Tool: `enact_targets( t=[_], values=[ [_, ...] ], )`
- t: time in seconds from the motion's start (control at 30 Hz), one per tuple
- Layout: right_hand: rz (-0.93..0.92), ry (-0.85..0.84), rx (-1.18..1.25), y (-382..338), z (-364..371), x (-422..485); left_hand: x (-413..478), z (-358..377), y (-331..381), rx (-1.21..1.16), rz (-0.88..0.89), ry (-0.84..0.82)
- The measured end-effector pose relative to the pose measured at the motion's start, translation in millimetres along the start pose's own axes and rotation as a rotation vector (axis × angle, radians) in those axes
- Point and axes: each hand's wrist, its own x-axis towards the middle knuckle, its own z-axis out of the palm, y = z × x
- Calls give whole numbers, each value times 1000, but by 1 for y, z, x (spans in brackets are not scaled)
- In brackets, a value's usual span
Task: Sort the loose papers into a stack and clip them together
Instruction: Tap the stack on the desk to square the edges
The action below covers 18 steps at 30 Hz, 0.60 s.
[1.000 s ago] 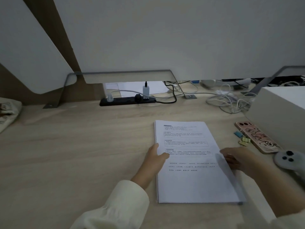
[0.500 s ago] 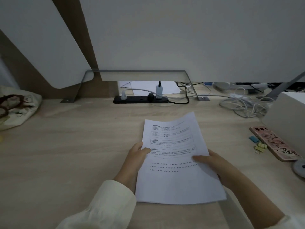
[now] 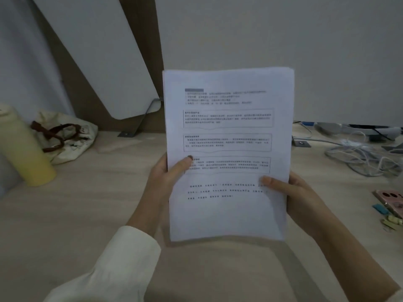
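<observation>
Papers [image 3: 226,147] are held upright above the counter [image 3: 98,214], side edges gripped by the fingers [image 3: 182,165] of the left hand [image 3: 164,180] and right hand [image 3: 302,194] — sheets could be fanned if either grip is eased.

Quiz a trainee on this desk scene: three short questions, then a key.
1. Which hands hold the paper stack?
2. True or false: the stack lies flat on the desk.
3. The loose clips lie: A) beside the phone; B) on the stack; C) at far left.
Key: 1. Both: left hand and right hand, thumbs on the front page. 2. False, it is held upright above the desk. 3. A.
</observation>
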Motion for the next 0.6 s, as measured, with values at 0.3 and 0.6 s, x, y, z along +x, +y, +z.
enact_targets(
  t=[0.3,0.6],
  values=[
    [-77,-32,-97,-1,24,8,-17,-7,7,54,115,12],
    [-46,-131,-51,0,26,0,-24,-17,13,41,37,-87]
  ],
)
